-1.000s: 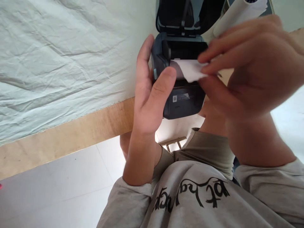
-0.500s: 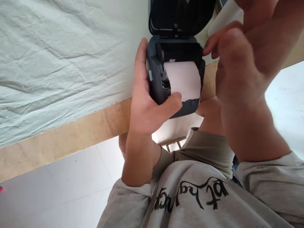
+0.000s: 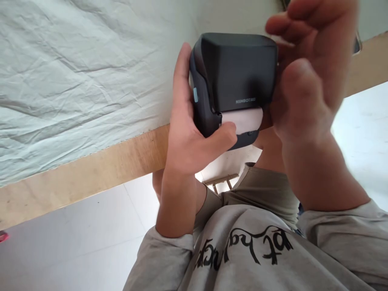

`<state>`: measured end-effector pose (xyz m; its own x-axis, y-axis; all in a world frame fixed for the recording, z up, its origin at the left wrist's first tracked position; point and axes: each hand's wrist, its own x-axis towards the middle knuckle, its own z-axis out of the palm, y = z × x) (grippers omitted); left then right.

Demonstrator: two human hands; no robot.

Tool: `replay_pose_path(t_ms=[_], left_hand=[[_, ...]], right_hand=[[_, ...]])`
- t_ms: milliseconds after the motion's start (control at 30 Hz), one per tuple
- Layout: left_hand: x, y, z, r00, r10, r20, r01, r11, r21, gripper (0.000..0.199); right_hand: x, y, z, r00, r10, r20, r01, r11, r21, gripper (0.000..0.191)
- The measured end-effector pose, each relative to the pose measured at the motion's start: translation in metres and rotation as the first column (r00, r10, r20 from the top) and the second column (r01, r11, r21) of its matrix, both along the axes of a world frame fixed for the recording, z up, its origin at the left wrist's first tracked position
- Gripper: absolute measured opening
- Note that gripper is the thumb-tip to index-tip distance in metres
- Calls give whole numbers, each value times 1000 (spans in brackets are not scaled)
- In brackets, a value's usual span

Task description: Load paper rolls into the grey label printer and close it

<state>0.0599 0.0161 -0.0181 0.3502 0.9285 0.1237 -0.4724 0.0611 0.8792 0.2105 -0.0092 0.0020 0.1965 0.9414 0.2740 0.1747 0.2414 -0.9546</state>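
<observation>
A dark label printer [image 3: 242, 72] with its lid down is held up over the table edge by my left hand [image 3: 190, 137]. The fingers of that hand wrap the printer's left side, and the thumb presses on a strip of white label paper [image 3: 245, 120] that comes out below the lid. Beside the printer's right side is my right hand [image 3: 309, 76], its fingers apart and slightly blurred. Nothing shows in its grasp, and whether it touches the printer I cannot tell.
A wrinkled pale cloth [image 3: 85, 81] covers the table, with a bare wooden edge [image 3: 121, 157] along the near side. Under the table, a wooden stool [image 3: 222, 180] stands on the white tiled floor [image 3: 91, 234]. Something pink [image 3: 3, 236] lies at the far left.
The printer's lid, raised before, has swung down and covers the paper roll. My right hand has opened beside the printer; my left hand keeps its hold.
</observation>
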Motion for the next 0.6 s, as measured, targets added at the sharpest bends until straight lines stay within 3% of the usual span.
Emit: replay_pose_path(t_ms=[67, 100, 133, 200, 233, 300, 333, 367, 433, 600], left_hand=[[0, -4, 6, 1000, -8, -28, 4, 992, -126, 74], [1, -5, 6, 993, 112, -33, -115, 983, -141, 65], [3, -5, 3, 994, 93, -51, -100, 983, -154, 60], [10, 1, -10, 988, 117, 100, -118, 993, 14, 59], [14, 7, -19, 948, 210, 241, -243, 963, 115, 63], [20, 20, -35, 787, 342, 513, -521, 814, 258, 77], [21, 26, -41, 716, 350, 604, -604, 745, 285, 78], [21, 30, -44, 692, 362, 624, -638, 711, 295, 78], [14, 32, -44, 715, 387, 582, -630, 717, 299, 75], [-14, 13, -32, 862, 413, 293, -474, 863, 178, 69]], right_hand=[[1, -1, 2, 978, 86, 189, -87, 996, -4, 54], [2, 0, 2, 954, 144, 262, -143, 990, -22, 58], [3, 1, 1, 933, 181, 311, -181, 983, -30, 60], [6, 4, 1, 914, 207, 350, -215, 976, -17, 60], [6, 4, 1, 916, 213, 340, -221, 975, -17, 60], [7, 4, 1, 933, 223, 282, -216, 975, -58, 61], [7, 4, 2, 942, 225, 251, -210, 974, -85, 62], [7, 4, 2, 948, 224, 226, -204, 973, -108, 62], [6, 3, 1, 956, 223, 192, -201, 971, -127, 63], [6, 4, -4, 961, 232, 148, -228, 973, -43, 63]])
